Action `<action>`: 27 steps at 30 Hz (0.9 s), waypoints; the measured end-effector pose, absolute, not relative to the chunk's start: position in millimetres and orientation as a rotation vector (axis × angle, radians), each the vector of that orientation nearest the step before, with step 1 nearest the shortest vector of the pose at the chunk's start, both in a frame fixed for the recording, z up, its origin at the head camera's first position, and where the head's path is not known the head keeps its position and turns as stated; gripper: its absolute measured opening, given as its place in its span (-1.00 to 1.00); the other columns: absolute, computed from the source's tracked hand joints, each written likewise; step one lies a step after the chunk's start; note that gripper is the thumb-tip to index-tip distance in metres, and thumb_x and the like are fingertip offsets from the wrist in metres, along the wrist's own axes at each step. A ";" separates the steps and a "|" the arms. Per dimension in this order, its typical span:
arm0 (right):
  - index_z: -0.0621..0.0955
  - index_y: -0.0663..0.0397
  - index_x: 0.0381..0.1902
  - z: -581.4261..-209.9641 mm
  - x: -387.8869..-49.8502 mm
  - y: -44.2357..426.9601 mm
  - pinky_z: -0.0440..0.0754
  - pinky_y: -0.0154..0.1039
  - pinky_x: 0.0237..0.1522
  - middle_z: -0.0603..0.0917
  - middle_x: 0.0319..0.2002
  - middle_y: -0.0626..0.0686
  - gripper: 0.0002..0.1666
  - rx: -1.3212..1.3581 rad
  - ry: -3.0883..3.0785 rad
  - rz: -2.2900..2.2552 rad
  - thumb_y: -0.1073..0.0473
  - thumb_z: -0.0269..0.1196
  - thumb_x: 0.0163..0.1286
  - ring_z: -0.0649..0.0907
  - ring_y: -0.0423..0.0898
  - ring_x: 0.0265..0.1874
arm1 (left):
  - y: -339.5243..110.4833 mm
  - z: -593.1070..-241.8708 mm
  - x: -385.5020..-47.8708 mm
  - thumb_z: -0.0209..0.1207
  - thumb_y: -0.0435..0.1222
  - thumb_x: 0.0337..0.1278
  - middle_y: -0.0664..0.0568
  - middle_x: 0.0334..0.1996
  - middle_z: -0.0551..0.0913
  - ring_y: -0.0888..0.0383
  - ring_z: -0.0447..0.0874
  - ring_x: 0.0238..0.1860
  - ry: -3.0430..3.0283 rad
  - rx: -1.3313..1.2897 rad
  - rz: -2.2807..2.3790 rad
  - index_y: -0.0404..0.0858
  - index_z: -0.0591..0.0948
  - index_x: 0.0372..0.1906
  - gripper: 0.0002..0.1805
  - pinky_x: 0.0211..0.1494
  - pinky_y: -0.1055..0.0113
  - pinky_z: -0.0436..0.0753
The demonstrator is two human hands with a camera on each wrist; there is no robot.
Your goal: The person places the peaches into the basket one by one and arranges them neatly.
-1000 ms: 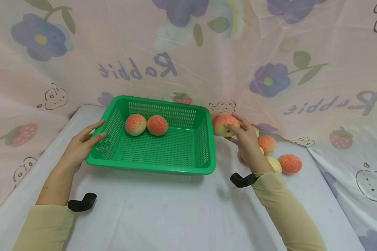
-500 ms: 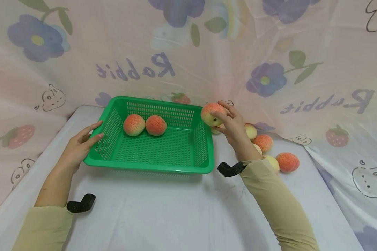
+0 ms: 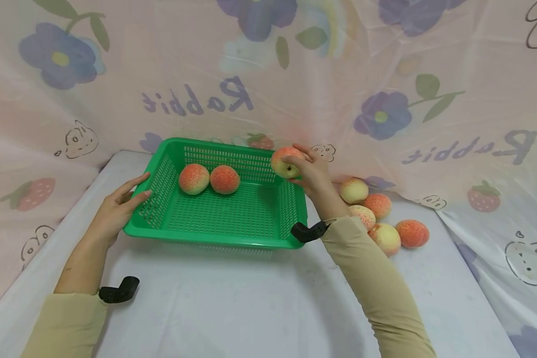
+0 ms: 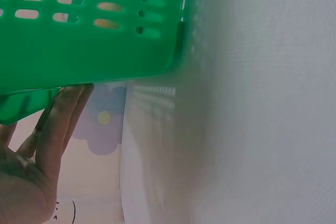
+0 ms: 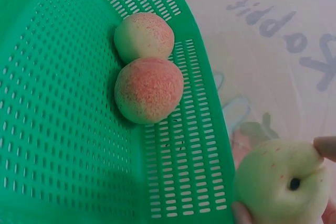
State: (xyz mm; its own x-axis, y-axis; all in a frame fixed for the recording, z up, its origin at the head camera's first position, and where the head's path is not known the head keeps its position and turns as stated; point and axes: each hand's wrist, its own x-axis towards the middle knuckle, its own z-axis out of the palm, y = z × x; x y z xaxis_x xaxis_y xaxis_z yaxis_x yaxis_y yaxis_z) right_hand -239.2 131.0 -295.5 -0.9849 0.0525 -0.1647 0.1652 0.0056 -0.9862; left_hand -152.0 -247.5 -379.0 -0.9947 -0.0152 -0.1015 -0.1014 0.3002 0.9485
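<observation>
A green plastic basket (image 3: 215,240) with slotted walls stands on the table. Two red-and-yellow peaches (image 3: 194,179) lie side by side against its far wall. My left hand (image 3: 111,213) holds the basket's left rim, thumb over the edge and long fingers (image 4: 60,124) under it from outside. With my right hand (image 3: 315,176) I grip another peach (image 3: 283,163) between thumb and fingers, over the basket's far right corner. In the right wrist view this peach (image 5: 281,184) shows its pale side with a dark spot, near the basket rim.
Several loose peaches (image 3: 387,238) lie on the white-covered table (image 3: 232,303) to the right of the basket, by my right forearm. A printed cloth (image 3: 295,84) hangs behind and at the sides. Each wrist wears a black device (image 3: 120,290).
My right hand has lifted a peach from the table right of the basket and carried it left, over the basket's corner. My left hand stays at the rim.
</observation>
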 end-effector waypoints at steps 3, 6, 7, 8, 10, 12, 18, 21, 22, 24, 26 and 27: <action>0.41 -0.08 0.35 -296.9 -240.8 126.0 0.57 0.11 0.08 0.27 0.40 0.09 -0.30 0.251 2.184 -2.128 0.24 0.30 0.24 0.42 0.06 0.22 | -248.0 -379.0 -152.4 0.01 0.13 0.32 -0.16 0.54 -0.26 -0.31 -0.34 0.50 2.475 -0.109 1.809 0.26 0.12 0.48 -0.33 0.28 -0.52 -0.12; 0.41 -0.08 0.35 -299.1 -242.9 120.6 0.57 0.12 0.09 0.29 0.40 0.08 -0.29 0.261 2.170 -2.127 0.24 0.31 0.22 0.42 0.05 0.23 | -247.9 -378.7 -152.7 0.01 0.12 0.32 -0.14 0.54 -0.24 -0.31 -0.33 0.50 2.480 -0.109 1.808 0.25 0.12 0.48 -0.33 0.28 -0.51 -0.12; 0.41 -0.07 0.35 -300.2 -243.9 118.8 0.56 0.13 0.10 0.29 0.40 0.09 -0.29 0.256 2.160 -2.129 0.25 0.31 0.22 0.42 0.06 0.23 | -247.7 -378.5 -152.7 0.02 0.12 0.33 -0.14 0.54 -0.24 -0.31 -0.33 0.50 2.481 -0.108 1.810 0.25 0.12 0.48 -0.33 0.29 -0.50 -0.11; 0.41 -0.06 0.35 -301.5 -244.9 117.1 0.55 0.14 0.10 0.30 0.39 0.09 -0.28 0.253 2.151 -2.132 0.26 0.31 0.21 0.42 0.07 0.24 | -247.5 -378.2 -152.7 0.02 0.12 0.32 -0.13 0.54 -0.24 -0.31 -0.32 0.50 2.483 -0.111 1.812 0.24 0.13 0.48 -0.33 0.29 -0.50 -0.11; 0.39 -0.03 0.36 -304.2 -246.7 113.7 0.54 0.15 0.12 0.31 0.38 0.11 -0.27 0.252 2.133 -2.131 0.27 0.31 0.21 0.41 0.09 0.24 | -246.8 -377.6 -152.6 0.02 0.12 0.32 -0.14 0.54 -0.22 -0.31 -0.31 0.49 2.485 -0.115 1.817 0.24 0.14 0.47 -0.33 0.30 -0.49 -0.10; 0.38 0.00 0.36 -307.0 -247.5 109.8 0.54 0.16 0.12 0.30 0.37 0.13 -0.27 0.249 2.122 -2.114 0.28 0.30 0.22 0.40 0.11 0.24 | -246.1 -376.9 -152.1 0.02 0.12 0.32 -0.15 0.54 -0.22 -0.32 -0.30 0.49 2.487 -0.117 1.816 0.23 0.14 0.48 -0.33 0.30 -0.49 -0.10; 0.40 0.00 0.35 -313.9 -248.5 98.7 0.54 0.17 0.11 0.29 0.37 0.13 -0.29 0.249 2.143 -2.002 0.26 0.31 0.23 0.38 0.13 0.26 | -245.6 -375.8 -151.1 0.02 0.12 0.33 -0.17 0.53 -0.23 -0.32 -0.31 0.49 2.486 -0.116 1.813 0.23 0.13 0.48 -0.34 0.30 -0.49 -0.11; 0.40 0.00 0.35 -316.4 -250.3 94.4 0.52 0.21 0.12 0.28 0.37 0.13 -0.30 0.239 2.120 -1.953 0.24 0.31 0.25 0.37 0.14 0.28 | -245.7 -376.1 -151.1 0.02 0.11 0.33 -0.19 0.53 -0.21 -0.33 -0.29 0.49 2.490 -0.124 1.816 0.23 0.14 0.47 -0.34 0.30 -0.49 -0.09; 0.40 0.00 0.35 -317.2 -251.2 92.9 0.50 0.22 0.13 0.28 0.38 0.13 -0.31 0.243 2.101 -1.946 0.25 0.31 0.25 0.36 0.15 0.28 | -245.7 -376.2 -151.1 0.02 0.11 0.32 -0.20 0.53 -0.21 -0.34 -0.29 0.49 2.491 -0.128 1.817 0.23 0.14 0.47 -0.34 0.30 -0.49 -0.08; 0.39 0.00 0.35 -318.7 -252.8 89.9 0.48 0.23 0.15 0.29 0.37 0.14 -0.30 0.264 2.078 -1.922 0.25 0.30 0.25 0.37 0.15 0.27 | -245.7 -376.4 -150.8 0.02 0.11 0.33 -0.20 0.53 -0.21 -0.34 -0.29 0.49 2.490 -0.128 1.818 0.23 0.14 0.47 -0.34 0.29 -0.49 -0.08; 0.39 -0.02 0.36 -320.6 -254.8 87.1 0.49 0.21 0.15 0.30 0.36 0.14 -0.30 0.292 2.072 -1.895 0.25 0.30 0.25 0.39 0.15 0.26 | -245.6 -376.5 -150.5 0.02 0.11 0.33 -0.18 0.53 -0.22 -0.33 -0.30 0.49 2.483 -0.120 1.823 0.22 0.14 0.47 -0.34 0.30 -0.50 -0.10; 0.39 -0.03 0.36 -321.6 -255.6 85.7 0.50 0.19 0.16 0.31 0.36 0.14 -0.29 0.306 2.072 -1.884 0.25 0.31 0.25 0.39 0.15 0.26 | -245.6 -376.4 -150.4 0.02 0.11 0.33 -0.17 0.53 -0.23 -0.31 -0.31 0.49 2.478 -0.115 1.825 0.23 0.14 0.47 -0.34 0.30 -0.50 -0.11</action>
